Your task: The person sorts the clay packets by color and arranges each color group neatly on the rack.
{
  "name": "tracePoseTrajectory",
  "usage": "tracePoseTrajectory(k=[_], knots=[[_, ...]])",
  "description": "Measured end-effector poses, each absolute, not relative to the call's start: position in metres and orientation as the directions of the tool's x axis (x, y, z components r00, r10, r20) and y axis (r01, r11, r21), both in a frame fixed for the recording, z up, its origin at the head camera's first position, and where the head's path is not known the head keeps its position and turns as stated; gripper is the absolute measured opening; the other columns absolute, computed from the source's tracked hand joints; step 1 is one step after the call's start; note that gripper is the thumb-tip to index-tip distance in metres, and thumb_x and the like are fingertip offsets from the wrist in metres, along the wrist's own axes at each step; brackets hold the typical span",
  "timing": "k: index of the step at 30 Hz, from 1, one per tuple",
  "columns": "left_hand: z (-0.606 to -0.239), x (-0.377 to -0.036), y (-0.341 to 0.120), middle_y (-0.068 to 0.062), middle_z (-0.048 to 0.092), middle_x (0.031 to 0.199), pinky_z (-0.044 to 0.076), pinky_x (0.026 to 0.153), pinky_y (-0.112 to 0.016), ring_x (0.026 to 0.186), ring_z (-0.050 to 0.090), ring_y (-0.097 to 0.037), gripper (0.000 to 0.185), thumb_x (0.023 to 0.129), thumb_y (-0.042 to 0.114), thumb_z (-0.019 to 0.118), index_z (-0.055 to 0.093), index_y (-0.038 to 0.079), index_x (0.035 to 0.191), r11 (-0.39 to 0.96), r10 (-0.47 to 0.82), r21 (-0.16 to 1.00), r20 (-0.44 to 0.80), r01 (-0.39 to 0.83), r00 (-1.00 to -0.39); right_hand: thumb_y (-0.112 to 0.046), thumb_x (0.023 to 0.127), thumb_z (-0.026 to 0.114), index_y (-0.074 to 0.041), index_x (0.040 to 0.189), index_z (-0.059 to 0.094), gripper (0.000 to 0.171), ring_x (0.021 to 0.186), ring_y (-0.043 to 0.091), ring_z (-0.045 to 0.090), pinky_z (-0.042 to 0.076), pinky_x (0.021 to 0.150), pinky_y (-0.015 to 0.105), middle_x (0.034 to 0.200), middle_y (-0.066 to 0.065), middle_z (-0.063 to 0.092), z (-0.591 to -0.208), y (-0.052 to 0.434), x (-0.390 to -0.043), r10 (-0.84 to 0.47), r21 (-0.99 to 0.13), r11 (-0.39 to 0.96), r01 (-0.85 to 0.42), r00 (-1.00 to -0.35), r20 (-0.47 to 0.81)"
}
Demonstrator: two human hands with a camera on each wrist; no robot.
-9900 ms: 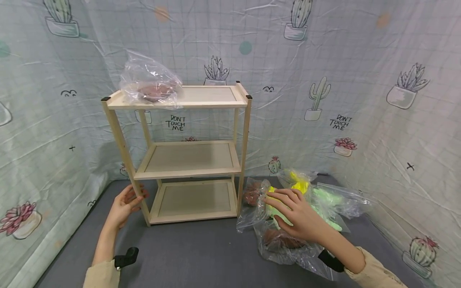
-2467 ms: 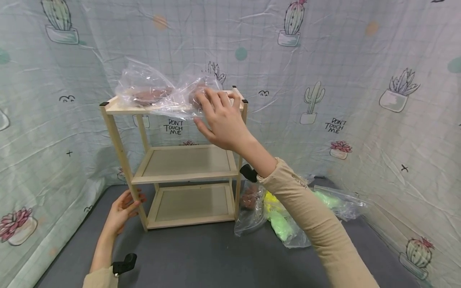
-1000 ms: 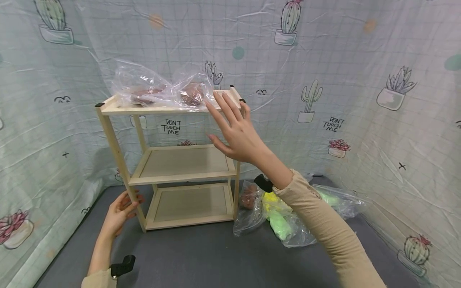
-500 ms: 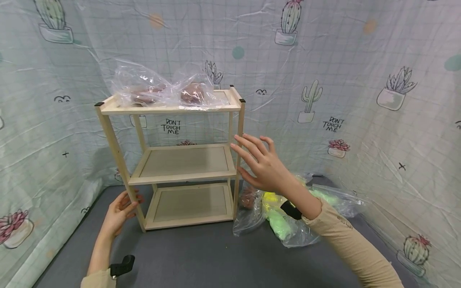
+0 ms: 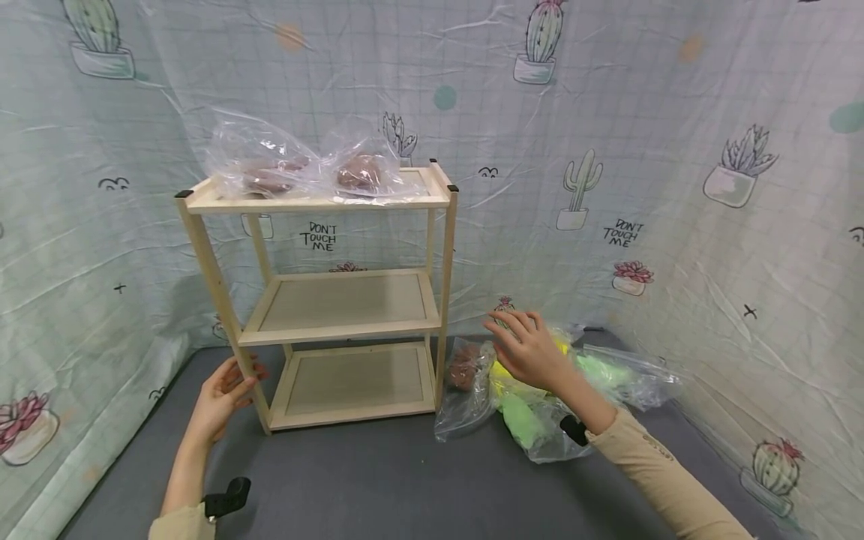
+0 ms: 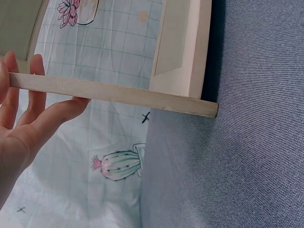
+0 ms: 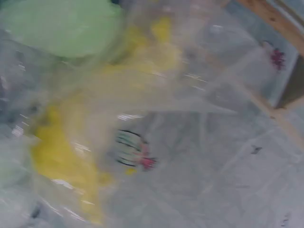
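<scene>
Two hands are at work around one wooden rack (image 5: 340, 332) with three shelves, standing on a grey bench (image 5: 378, 487). The left hand (image 5: 219, 397) grips the rack's front left post (image 5: 214, 277), thumb and fingers on either side of it, between the lower two shelves. The right hand (image 5: 528, 351) is released, its fingers loosely bent, over the bagged things right of the rack; whether it touches them cannot be told. Two clear bags with brown contents lie side by side on the top shelf, one at left (image 5: 273, 178) and one near the middle (image 5: 359, 172). On the bench, one brown-filled bag (image 5: 463, 371) sits just beside the rack; next to it show two yellow patches (image 5: 502, 379) and two pale green ones (image 5: 523, 424) under overlapping plastic, so those bags cannot be counted exactly. The right wrist view is blurred.
</scene>
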State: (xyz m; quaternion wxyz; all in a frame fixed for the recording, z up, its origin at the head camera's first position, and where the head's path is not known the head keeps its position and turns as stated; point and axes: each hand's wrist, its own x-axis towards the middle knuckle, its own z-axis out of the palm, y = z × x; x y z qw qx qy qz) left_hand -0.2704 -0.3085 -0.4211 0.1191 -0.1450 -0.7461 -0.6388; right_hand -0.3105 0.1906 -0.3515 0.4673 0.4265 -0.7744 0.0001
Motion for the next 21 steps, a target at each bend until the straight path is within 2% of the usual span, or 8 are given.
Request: tracePoseTrajectory(k=[4, 5, 10, 13, 16, 21], knots=[[-0.421, -0.27, -0.308, 0.023, 0.06, 0.099, 0.046, 0.066, -0.021, 0.092, 0.057, 0.008, 0.039, 0.091, 0.012, 0.05, 0.043, 0.018, 0.129, 0.151, 0.058, 0.922, 0.352, 0.357, -0.934, -0.031, 0.097, 0.027, -0.007, 0.115, 0.057, 0.042, 0.097, 0.029, 0.05, 0.035, 0.077, 0.047, 0.117, 0.015, 0.054, -0.381, 0.196, -0.323, -0.637, 0.345, 0.681, -0.646, -0.289, 0.714], [-0.421, -0.27, -0.308, 0.024, 0.06, 0.099, 0.045, 0.066, -0.021, 0.092, 0.057, 0.008, 0.039, 0.091, 0.012, 0.05, 0.043, 0.018, 0.129, 0.154, 0.056, 0.923, 0.349, 0.354, -0.935, -0.032, 0.097, 0.028, -0.007, 0.116, 0.056, 0.042, 0.098, 0.029, 0.049, 0.035, 0.077, 0.047, 0.118, 0.015, 0.053, -0.388, 0.196, -0.325, -0.629, 0.329, 0.699, -0.635, -0.328, 0.705], [-0.42, -0.269, -0.306, 0.024, 0.06, 0.099, 0.045, 0.065, -0.021, 0.091, 0.057, 0.008, 0.039, 0.091, 0.013, 0.05, 0.043, 0.019, 0.128, 0.169, 0.05, 0.923, 0.342, 0.345, -0.939, -0.028, 0.089, 0.049, -0.007, 0.118, 0.054, 0.035, 0.105, 0.031, 0.045, 0.032, 0.081, 0.051, 0.121, 0.015, 0.051, -0.413, 0.19, -0.324, -0.534, 0.21, 0.817, -0.538, -0.565, 0.629], [-0.42, -0.268, -0.306, 0.023, 0.061, 0.1, 0.045, 0.065, -0.021, 0.091, 0.057, 0.008, 0.04, 0.09, 0.012, 0.051, 0.043, 0.02, 0.128, 0.164, 0.048, 0.924, 0.343, 0.346, -0.938, -0.025, 0.086, 0.056, -0.008, 0.117, 0.054, 0.036, 0.107, 0.03, 0.046, 0.032, 0.083, 0.051, 0.12, 0.014, 0.051, -0.421, 0.18, -0.321, -0.459, 0.147, 0.87, -0.471, -0.663, 0.591], [-0.419, -0.268, -0.306, 0.024, 0.06, 0.099, 0.045, 0.065, -0.021, 0.092, 0.057, 0.008, 0.04, 0.09, 0.011, 0.05, 0.043, 0.02, 0.129, 0.165, 0.047, 0.923, 0.345, 0.348, -0.937, -0.026, 0.087, 0.054, -0.009, 0.116, 0.054, 0.034, 0.106, 0.029, 0.047, 0.032, 0.083, 0.051, 0.12, 0.013, 0.051, -0.427, 0.169, -0.319, -0.422, 0.135, 0.894, -0.428, -0.701, 0.575], [-0.42, -0.268, -0.306, 0.025, 0.06, 0.099, 0.045, 0.065, -0.021, 0.092, 0.057, 0.008, 0.04, 0.091, 0.011, 0.05, 0.043, 0.019, 0.129, 0.164, 0.05, 0.921, 0.351, 0.354, -0.935, -0.029, 0.084, 0.058, -0.008, 0.115, 0.056, 0.037, 0.105, 0.029, 0.048, 0.032, 0.082, 0.054, 0.116, 0.012, 0.053, -0.439, 0.154, -0.32, -0.443, 0.205, 0.893, -0.402, -0.7, 0.56]])
